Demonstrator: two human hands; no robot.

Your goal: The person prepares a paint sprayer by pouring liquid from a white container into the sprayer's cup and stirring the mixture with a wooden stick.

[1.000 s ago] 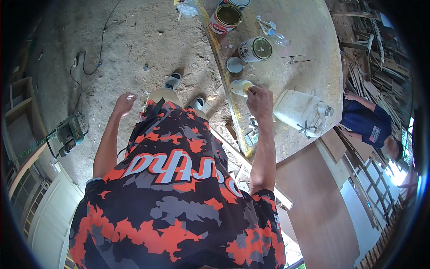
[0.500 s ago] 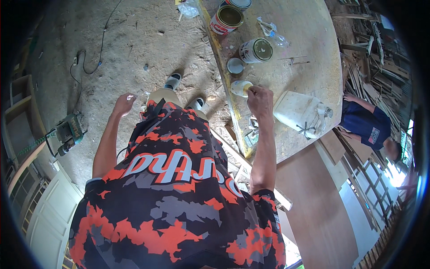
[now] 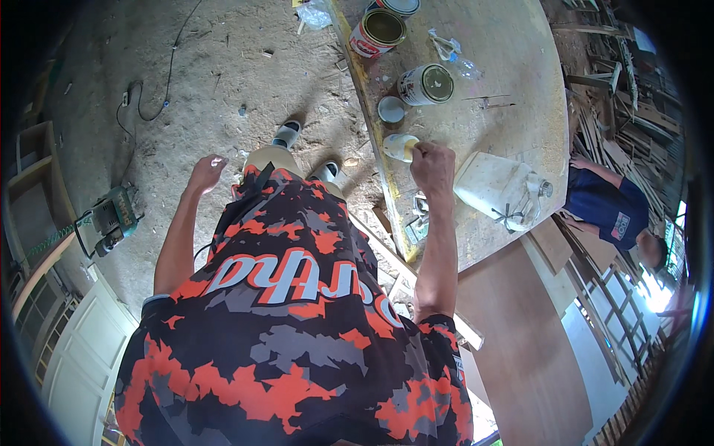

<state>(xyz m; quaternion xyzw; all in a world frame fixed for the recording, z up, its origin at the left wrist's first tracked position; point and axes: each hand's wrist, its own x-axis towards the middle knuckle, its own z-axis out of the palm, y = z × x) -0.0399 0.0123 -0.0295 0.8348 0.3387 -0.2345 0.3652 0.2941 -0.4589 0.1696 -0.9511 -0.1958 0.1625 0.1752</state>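
At the wooden table's left edge stands a small whitish cup point(image 3: 396, 146) with pale yellowish contents. Over its right rim is my right hand point(image 3: 433, 168), fingers closed in a pinch; what they hold is hidden behind the knuckles. My left hand point(image 3: 206, 173) hangs over the floor beside my body, its fingers curled, with a small whitish patch at the fingertips that I cannot make out. Just beyond the cup sits a small round tin point(image 3: 390, 110), and past it an opened paint can point(image 3: 426, 84). A white plastic jerrycan point(image 3: 494, 186) lies right of my right hand.
Another open can point(image 3: 378, 33) stands at the table's far left, near a clear plastic bottle point(image 3: 466, 68). A green power tool point(image 3: 115, 219) rests on the floor at left, with a cable point(image 3: 141, 111) beyond. At right, a person in a dark shirt point(image 3: 608, 197) stands by stacked wood.
Hardly anything differs. My right hand stays pinched at the cup with at most a tiny shift, and my left hand keeps its place.
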